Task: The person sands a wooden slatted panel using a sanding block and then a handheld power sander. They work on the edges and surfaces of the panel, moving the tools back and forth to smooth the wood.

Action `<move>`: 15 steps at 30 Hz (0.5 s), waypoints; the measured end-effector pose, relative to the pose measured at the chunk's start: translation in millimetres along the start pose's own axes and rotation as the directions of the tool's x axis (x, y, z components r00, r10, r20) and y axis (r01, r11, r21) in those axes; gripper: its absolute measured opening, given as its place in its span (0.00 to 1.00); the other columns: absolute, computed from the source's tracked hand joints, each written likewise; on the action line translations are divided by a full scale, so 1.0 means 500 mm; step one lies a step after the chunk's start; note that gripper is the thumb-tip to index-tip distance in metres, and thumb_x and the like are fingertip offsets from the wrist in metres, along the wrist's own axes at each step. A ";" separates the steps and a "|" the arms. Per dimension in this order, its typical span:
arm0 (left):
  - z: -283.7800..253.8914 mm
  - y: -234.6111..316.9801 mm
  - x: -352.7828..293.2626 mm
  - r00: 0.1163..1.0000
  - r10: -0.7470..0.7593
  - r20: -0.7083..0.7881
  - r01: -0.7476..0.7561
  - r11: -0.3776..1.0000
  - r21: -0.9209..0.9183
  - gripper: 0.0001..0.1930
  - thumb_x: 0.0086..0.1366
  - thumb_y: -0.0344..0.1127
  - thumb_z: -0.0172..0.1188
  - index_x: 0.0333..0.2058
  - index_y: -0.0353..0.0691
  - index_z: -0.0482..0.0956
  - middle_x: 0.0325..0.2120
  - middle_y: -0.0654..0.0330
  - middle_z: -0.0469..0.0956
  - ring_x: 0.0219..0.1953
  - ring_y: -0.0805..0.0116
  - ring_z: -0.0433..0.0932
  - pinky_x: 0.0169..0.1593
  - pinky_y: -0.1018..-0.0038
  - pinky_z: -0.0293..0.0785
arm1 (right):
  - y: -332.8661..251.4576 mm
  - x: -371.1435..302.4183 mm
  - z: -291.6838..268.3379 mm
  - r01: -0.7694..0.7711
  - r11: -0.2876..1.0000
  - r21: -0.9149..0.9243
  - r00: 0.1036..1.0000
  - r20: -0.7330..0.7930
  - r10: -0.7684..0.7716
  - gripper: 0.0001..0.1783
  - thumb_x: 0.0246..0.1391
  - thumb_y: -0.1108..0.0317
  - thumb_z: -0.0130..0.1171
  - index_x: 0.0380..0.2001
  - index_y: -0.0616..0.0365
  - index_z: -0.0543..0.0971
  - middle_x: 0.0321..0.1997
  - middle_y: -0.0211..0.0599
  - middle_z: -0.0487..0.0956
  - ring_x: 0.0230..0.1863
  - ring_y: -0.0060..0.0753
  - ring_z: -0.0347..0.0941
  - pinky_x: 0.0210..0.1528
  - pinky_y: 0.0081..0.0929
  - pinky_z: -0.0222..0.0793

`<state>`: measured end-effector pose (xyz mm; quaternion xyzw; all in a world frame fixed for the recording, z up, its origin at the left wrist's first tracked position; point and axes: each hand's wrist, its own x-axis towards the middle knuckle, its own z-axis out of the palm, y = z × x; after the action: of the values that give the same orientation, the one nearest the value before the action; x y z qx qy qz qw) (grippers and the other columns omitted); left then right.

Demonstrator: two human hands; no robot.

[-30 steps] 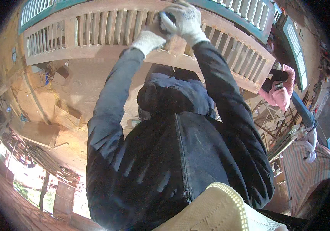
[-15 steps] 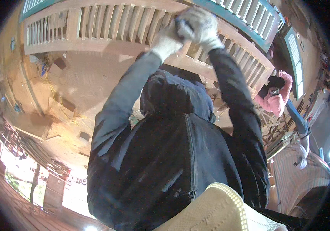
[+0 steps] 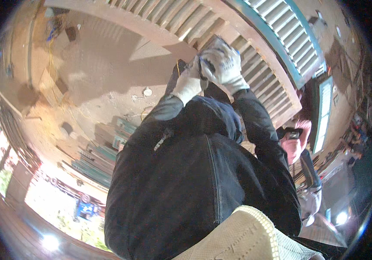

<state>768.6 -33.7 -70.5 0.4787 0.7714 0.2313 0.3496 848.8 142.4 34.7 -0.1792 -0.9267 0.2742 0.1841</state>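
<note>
My hands, in white gloves, meet at the near edge of a brown wooden louvred panel (image 3: 168, 37). My right hand (image 3: 224, 65) is closed over a dark, flat sheet or pad (image 3: 215, 42), whose kind I cannot make out. It sits at the panel's rail beside the slats. My left hand (image 3: 189, 82), just left of and lower than the right, is closed with its fingers against the right hand. What its fingers hold, if anything, is hidden.
A blue-green louvred shutter (image 3: 296, 39) lies beyond the panel, and another shutter (image 3: 324, 108) stands farther right. A person in pink (image 3: 294, 141) is beyond the panel's right end. Yellow cord (image 3: 52, 60) and stacked green-painted pieces (image 3: 92, 167) lie at left.
Both hands have come back from over the slats toward my body, to the panel's near edge. The view has turned, so the panel slants more steeply.
</note>
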 end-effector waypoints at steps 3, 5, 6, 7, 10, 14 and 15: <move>0.017 0.004 0.011 0.999 -0.037 0.014 0.036 0.997 0.061 0.41 0.55 0.38 0.61 0.64 0.31 0.54 0.49 0.35 0.74 0.49 0.41 0.77 0.52 0.55 0.74 | -0.008 0.013 -0.007 -0.047 0.989 -0.138 0.997 0.057 0.055 0.12 0.40 0.53 0.64 0.26 0.46 0.84 0.33 0.31 0.83 0.37 0.40 0.77 0.40 0.39 0.75; -0.071 0.100 0.073 0.996 -0.094 -0.009 0.091 0.977 -0.192 0.38 0.56 0.36 0.62 0.61 0.25 0.57 0.46 0.36 0.75 0.49 0.41 0.76 0.50 0.56 0.76 | 0.050 0.031 -0.002 0.009 0.990 -0.142 0.999 0.048 -0.002 0.12 0.42 0.54 0.63 0.29 0.46 0.84 0.35 0.31 0.83 0.41 0.41 0.78 0.39 0.41 0.75; -0.082 0.114 0.091 0.988 -0.145 -0.044 0.136 0.975 -0.174 0.37 0.55 0.35 0.61 0.61 0.26 0.57 0.42 0.34 0.76 0.43 0.38 0.78 0.45 0.54 0.76 | 0.053 0.055 -0.010 0.003 0.991 -0.134 0.997 0.072 0.007 0.11 0.43 0.55 0.63 0.29 0.46 0.84 0.36 0.31 0.83 0.42 0.41 0.78 0.40 0.41 0.75; -0.074 0.106 0.084 0.990 -0.127 -0.067 0.114 0.978 -0.176 0.38 0.55 0.35 0.61 0.61 0.25 0.57 0.40 0.35 0.77 0.41 0.38 0.78 0.44 0.54 0.77 | 0.059 0.071 -0.011 -0.008 0.992 -0.129 0.996 0.091 0.019 0.11 0.44 0.56 0.63 0.30 0.46 0.84 0.36 0.31 0.83 0.43 0.41 0.78 0.41 0.41 0.75; -0.094 0.114 0.058 0.988 -0.149 0.042 0.155 0.971 -0.184 0.40 0.53 0.34 0.60 0.63 0.25 0.54 0.36 0.35 0.78 0.37 0.38 0.80 0.42 0.53 0.78 | 0.040 0.031 -0.004 -0.004 0.992 -0.129 0.994 0.108 0.018 0.08 0.44 0.61 0.63 0.28 0.48 0.84 0.36 0.31 0.84 0.41 0.42 0.78 0.43 0.38 0.74; -0.126 0.111 -0.012 0.932 -0.303 0.200 0.333 0.933 -0.135 0.41 0.54 0.35 0.58 0.64 0.25 0.52 0.31 0.36 0.79 0.36 0.40 0.81 0.42 0.54 0.78 | -0.030 0.003 0.033 -0.036 0.998 -0.061 0.989 0.140 0.044 0.09 0.40 0.58 0.64 0.28 0.44 0.83 0.36 0.24 0.84 0.42 0.39 0.77 0.40 0.39 0.73; -0.149 0.117 -0.003 0.916 -0.334 0.223 0.365 0.924 -0.118 0.42 0.54 0.36 0.58 0.64 0.25 0.52 0.31 0.36 0.80 0.36 0.41 0.81 0.42 0.54 0.78 | -0.024 0.009 0.035 -0.031 0.997 -0.073 0.990 0.134 0.040 0.09 0.40 0.58 0.64 0.28 0.44 0.84 0.36 0.24 0.84 0.42 0.39 0.77 0.40 0.39 0.73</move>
<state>746.1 -11.0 18.8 0.3245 0.7853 0.1761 0.4970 834.7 127.1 29.1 -0.1831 -0.9429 0.2560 0.1095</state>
